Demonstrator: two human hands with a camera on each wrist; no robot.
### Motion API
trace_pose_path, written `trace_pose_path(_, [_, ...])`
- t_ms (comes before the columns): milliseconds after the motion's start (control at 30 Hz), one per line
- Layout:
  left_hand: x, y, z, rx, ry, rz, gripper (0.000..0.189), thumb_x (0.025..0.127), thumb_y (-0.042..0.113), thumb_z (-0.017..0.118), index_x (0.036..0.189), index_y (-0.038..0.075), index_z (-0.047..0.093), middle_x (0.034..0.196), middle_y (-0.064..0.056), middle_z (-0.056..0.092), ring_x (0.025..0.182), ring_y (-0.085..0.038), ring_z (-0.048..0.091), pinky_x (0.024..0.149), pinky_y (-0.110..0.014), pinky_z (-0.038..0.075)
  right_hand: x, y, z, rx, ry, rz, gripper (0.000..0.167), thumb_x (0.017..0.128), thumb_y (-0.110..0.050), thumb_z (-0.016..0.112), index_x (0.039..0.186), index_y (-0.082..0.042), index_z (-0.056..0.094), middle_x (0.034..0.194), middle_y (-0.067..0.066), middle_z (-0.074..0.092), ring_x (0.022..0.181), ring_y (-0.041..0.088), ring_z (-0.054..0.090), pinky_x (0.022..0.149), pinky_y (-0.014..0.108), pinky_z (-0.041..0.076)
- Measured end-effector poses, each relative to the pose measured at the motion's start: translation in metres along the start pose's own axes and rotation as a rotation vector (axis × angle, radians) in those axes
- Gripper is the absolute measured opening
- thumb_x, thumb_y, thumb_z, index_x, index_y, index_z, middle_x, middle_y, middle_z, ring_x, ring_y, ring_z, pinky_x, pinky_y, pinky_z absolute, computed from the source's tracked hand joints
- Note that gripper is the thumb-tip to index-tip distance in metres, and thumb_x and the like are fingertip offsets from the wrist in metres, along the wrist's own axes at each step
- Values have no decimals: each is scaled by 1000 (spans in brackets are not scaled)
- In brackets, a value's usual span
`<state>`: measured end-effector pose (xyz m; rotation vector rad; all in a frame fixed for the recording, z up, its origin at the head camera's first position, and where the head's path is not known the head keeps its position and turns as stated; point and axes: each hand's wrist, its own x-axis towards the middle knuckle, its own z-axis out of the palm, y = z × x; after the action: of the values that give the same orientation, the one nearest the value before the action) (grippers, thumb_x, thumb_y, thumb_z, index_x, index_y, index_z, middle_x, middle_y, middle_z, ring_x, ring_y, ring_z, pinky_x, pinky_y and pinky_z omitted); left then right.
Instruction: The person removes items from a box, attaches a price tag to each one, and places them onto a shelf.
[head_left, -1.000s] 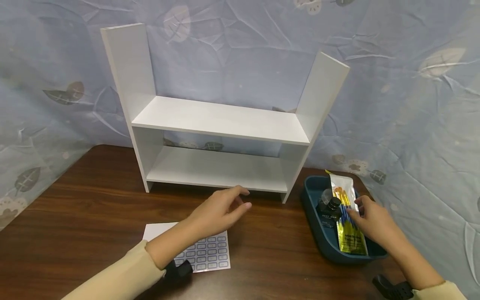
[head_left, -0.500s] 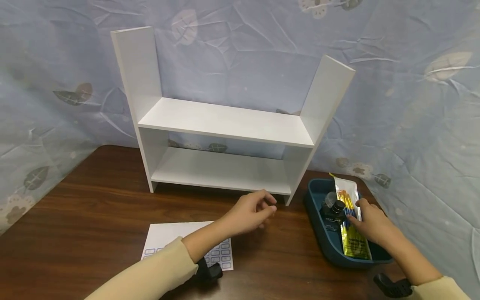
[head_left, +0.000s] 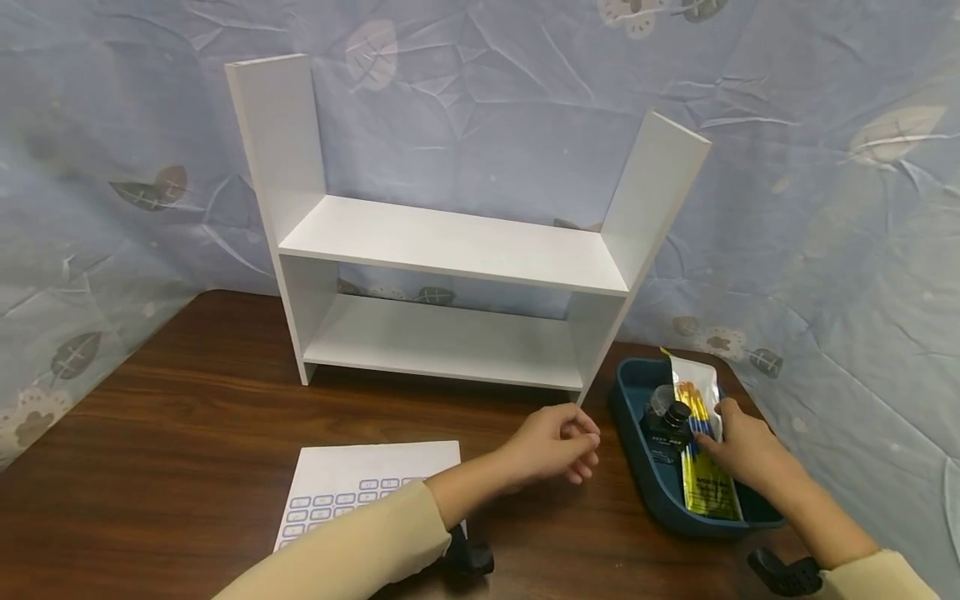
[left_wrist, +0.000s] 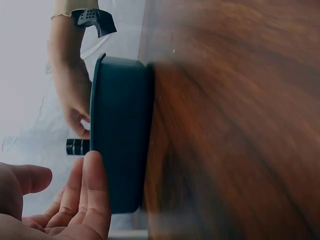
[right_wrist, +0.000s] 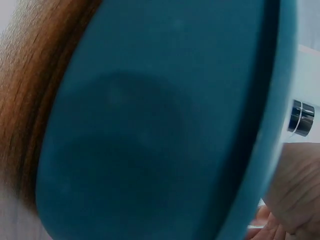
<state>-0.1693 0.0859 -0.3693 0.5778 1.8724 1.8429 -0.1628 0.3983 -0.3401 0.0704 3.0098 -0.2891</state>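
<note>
On the right, a dark blue plastic tray (head_left: 636, 471) holds a packet of paintbrushes (head_left: 708, 493), a small dark bottle with a black cap (head_left: 666, 432) and a clear round item (head_left: 662, 398). My right hand (head_left: 753, 452) reaches over the tray's right side, thumb on the packet and fingers curled at its edge; the grip is partly hidden. Loosely curled and holding nothing, my left hand (head_left: 557, 443) hangs left of the tray. In the left wrist view, the left fingertips (left_wrist: 94, 165) appear close to the tray wall (left_wrist: 122, 135); contact is unclear. The tray wall (right_wrist: 150, 100) fills most of the right wrist view.
A white two-tier shelf (head_left: 450, 250) stands at the back of the brown wooden table (head_left: 172, 450). A white sheet of blue-framed labels (head_left: 375, 462) lies in front, partly under the left forearm. A patterned blue-grey cloth (head_left: 480, 125) hangs behind and at the sides.
My left hand has moved right, from above the label sheet to near the tray, its fingers curling a little more. The right hand stays at the brush packet. The head view has shifted slightly.
</note>
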Motion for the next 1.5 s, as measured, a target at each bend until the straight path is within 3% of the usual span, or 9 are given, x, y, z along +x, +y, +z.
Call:
trace_pose_path(133, [6,-4,14,-78,-13,-62,7,104,7,62,107,2,64,89,-23,75,65,-14,71,63,-30,65,-2,0,-1,10,-27,17,67,102,-24,64,132,25,30,107,41,63,86,42,70,68,50,57])
trace_pose_path(300, [11,-9,35,-183,-24,-110,4,102,4,61,104,3,63,82,-14,72,68,-14,73,67,-33,66,-3,-1,-3,15,-53,33,69,103,-23,62,136,26,25,104,40,64,85,40,71,67,50,57])
trace_pose_path(467, [15,-8,52,-285,16,-140,7,99,2,64,105,4,60,78,-6,64,67,-13,71,71,-38,67,-2,2,-3,22,-60,47,70,102,-24,63,136,24,24,111,43,60,92,43,70,74,54,58])
trace_pose_path(633, [18,-10,63,-313,60,-180,13,98,2,67,106,6,57,78,-7,64,72,-27,77,73,-42,67,0,8,1,59,-50,53,68,101,-25,65,134,21,27,106,38,60,91,40,69,72,51,57])
trace_pose_path(800, [21,-12,69,-326,65,-190,15,98,1,68,107,5,57,81,-11,68,89,-42,79,76,-44,67,2,6,0,57,-50,59,71,101,-26,66,135,22,27,109,40,59,92,42,68,73,51,58])
trace_pose_path(1133, [26,-15,82,-380,103,-196,19,97,-2,69,101,7,53,71,-7,62,85,-42,79,75,-43,67,2,-2,-3,97,-81,70,79,101,-24,66,139,22,16,106,41,57,86,38,69,69,46,60])
trace_pose_path(1333, [27,-19,85,-386,123,-187,18,98,-1,68,101,7,52,71,-6,62,75,-33,79,73,-41,67,1,-1,-4,117,-57,67,81,99,-23,68,139,22,15,103,37,57,87,39,66,71,47,55])
trace_pose_path(1500, [27,-20,86,-404,126,-178,20,97,-3,68,101,7,52,72,-6,63,63,-16,72,73,-39,67,1,2,-3,132,-16,68,92,95,-23,74,142,25,11,115,46,52,100,52,63,82,58,54])
